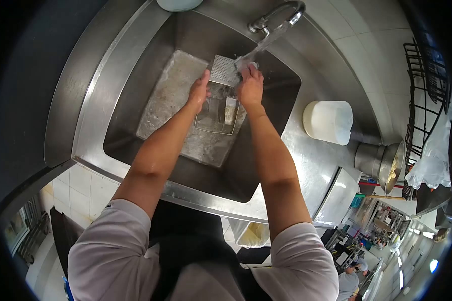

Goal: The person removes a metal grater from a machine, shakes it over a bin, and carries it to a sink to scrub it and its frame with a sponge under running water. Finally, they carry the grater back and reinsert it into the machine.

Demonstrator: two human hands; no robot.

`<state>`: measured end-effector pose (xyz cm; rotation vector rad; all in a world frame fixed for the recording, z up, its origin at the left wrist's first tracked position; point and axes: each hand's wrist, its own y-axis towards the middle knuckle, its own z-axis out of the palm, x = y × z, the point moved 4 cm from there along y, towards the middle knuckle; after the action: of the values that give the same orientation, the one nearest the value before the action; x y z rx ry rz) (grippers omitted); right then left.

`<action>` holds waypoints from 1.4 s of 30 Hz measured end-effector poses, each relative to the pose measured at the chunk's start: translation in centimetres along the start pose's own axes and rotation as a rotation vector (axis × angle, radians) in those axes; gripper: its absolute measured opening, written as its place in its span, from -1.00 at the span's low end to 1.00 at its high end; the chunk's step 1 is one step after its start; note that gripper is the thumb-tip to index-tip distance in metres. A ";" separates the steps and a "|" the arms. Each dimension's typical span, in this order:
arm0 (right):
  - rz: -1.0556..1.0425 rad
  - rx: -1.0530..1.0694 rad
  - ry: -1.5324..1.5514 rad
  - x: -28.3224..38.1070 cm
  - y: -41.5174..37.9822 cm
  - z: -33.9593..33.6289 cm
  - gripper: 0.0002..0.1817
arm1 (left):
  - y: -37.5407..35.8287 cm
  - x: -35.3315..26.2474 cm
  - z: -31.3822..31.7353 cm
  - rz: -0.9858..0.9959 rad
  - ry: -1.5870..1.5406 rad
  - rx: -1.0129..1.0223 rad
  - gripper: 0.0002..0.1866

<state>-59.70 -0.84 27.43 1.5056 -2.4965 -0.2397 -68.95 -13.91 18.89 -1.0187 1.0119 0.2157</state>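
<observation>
Over the steel sink (186,30), my left hand (200,92) is beside the left edge of a perforated metal piece (223,69), its fingers extended and apart. My right hand (250,85) is at the piece's right side, fingers curled round something small and whitish that I cannot make out. Water from the faucet (278,22) runs onto that spot. Below my hands lies a clear rectangular container (213,123) with a small white-and-beige item (230,111) in it. A large flat tray (171,95) lies beneath, wet and cloudy.
Right of the sink stand a cut-open white jug (328,122), metal bowls (392,165) and a flat metal lid or panel (334,195). A black wire rack (417,115) holds a plastic bag (434,163). Another person (347,283) is at the lower right.
</observation>
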 end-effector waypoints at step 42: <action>0.490 0.785 -0.085 -25.2 -9.0 -20.6 -0.68 | -3.2 2.4 10.9 -0.137 -0.779 -0.060 -0.60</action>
<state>-35.19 16.72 42.56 0.9981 -3.1003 0.8575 -59.27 -7.74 20.43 -0.9345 0.2297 0.4858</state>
